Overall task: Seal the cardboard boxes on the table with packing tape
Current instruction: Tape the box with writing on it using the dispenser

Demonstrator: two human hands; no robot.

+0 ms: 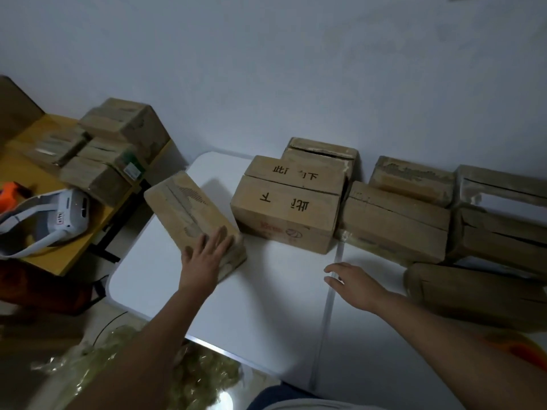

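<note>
Now our left hand (207,255) lies flat, fingers straight, on the near end of a box (192,217) whose length runs away leftward on the surface (266,306); our right hand (352,284) hovers released, farther off.

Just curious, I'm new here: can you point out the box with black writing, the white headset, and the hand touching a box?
box with black writing (285,202), head view, top flap
white headset (66,213), head view, front housing
left hand (204,255), head view, back of hand

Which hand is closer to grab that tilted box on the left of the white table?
The left hand, probably. Its straight fingers already rest on the tilted box near its front end. The right hand is open over the bare white table, apart from every box, so it would have to reach across.
</note>
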